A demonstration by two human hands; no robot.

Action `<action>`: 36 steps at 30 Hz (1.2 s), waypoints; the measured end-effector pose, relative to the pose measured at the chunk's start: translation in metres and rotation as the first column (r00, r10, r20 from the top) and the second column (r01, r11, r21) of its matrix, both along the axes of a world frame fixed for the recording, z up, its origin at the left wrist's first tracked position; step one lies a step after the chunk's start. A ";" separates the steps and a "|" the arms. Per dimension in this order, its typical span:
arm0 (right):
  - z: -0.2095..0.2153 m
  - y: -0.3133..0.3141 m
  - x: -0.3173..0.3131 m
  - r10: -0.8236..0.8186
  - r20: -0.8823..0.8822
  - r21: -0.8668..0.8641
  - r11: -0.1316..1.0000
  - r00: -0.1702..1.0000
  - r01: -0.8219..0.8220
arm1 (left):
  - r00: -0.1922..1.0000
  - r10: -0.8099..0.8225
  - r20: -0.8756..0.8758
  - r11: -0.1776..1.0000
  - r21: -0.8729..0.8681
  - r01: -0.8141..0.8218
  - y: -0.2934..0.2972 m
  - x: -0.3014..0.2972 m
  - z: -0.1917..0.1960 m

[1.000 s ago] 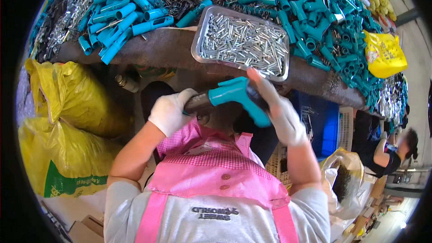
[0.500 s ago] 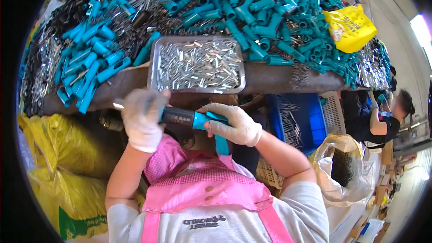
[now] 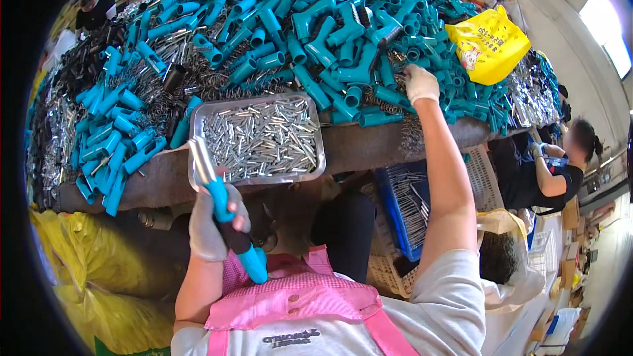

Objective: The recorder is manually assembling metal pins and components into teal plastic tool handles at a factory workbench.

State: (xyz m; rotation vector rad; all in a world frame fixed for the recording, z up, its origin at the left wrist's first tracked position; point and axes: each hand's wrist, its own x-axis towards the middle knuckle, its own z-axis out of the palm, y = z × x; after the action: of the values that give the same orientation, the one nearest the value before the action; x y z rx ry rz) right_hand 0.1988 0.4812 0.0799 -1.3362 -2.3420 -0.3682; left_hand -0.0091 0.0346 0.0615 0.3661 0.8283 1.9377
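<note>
My left hand [image 3: 210, 227], in a white glove, is closed around a teal-and-black tubular tool handle [image 3: 253, 266]. Bright metal shows at the handle's upper end, which tilts up and left beside a clear tray [image 3: 322, 151] of short metal pins [image 3: 260, 137]. Stretched forward to the right, my gloved right hand [image 3: 422, 84] is at the near side of a heap of teal plastic housings [image 3: 336, 33]. Its fingers are drawn together among housings and coil springs [image 3: 389, 107]; what they pinch, if anything, is hidden.
A yellow plastic bag [image 3: 491, 49] lies on the heap's right side. Below the table edge stand a blue crate [image 3: 389, 214] of metal rods and a sack [image 3: 527, 277] of dark small parts. Yellow sacks [image 3: 99, 250] are at left. A co-worker [image 3: 560, 181] sits at right.
My right hand has let go of the handle and reached forward right to the heap. My left hand still holds the handle, now lower and tilted upward. The view has shifted.
</note>
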 end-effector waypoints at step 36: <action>0.020 -0.282 -0.041 0.247 -0.893 -0.423 -0.180 0.375 -0.888 | 0.776 -0.517 -0.363 0.855 -0.179 0.486 -0.028 0.009 -0.044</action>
State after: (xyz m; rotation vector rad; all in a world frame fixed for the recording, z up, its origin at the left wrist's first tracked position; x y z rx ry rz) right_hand 0.1578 0.1995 0.0999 -0.0769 -2.1667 1.9002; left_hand 0.0004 0.0062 0.0173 0.8696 0.9434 1.3366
